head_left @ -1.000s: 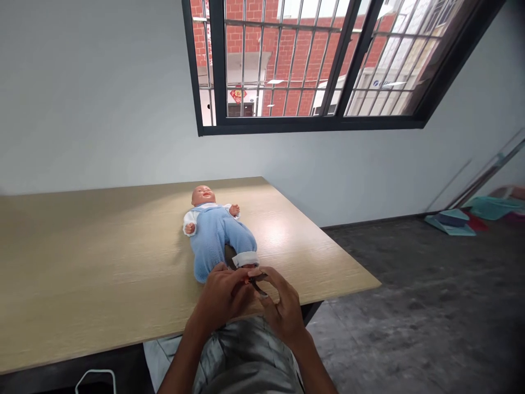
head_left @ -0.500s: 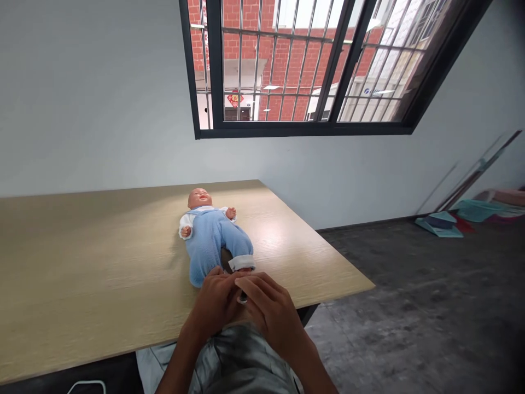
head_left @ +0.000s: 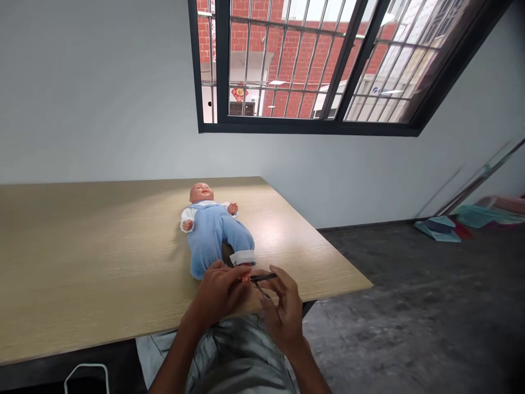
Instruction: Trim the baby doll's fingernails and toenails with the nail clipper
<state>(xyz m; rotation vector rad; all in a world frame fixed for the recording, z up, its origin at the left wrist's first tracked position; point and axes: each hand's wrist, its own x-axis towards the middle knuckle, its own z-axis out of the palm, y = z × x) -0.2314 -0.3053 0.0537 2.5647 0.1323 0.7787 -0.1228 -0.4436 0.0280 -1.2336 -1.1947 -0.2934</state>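
A baby doll (head_left: 207, 235) in a light-blue romper with white sleeves and cuffs lies on its back on the wooden table (head_left: 102, 262), feet toward me. My left hand (head_left: 217, 290) is closed around the doll's foot (head_left: 246, 277), its reddish toes showing past my fingers. Between the thumb and fingers of my right hand (head_left: 285, 309) is a small dark nail clipper (head_left: 263, 278), its two arms apart. The clipper's tip meets the toes or comes very near them; contact is too small to tell.
The table's right edge and corner (head_left: 369, 284) lie beyond my right hand. A barred window (head_left: 303, 128) is set in the wall behind. On the dark floor at right are a teal dustpan (head_left: 438, 227) and other coloured items. My lap (head_left: 241, 355) is under the table's front edge.
My right hand has drawn back to the right from my left, bringing the nail clipper and the doll's toes into sight. My left hand keeps its grip. The view has shifted slightly.
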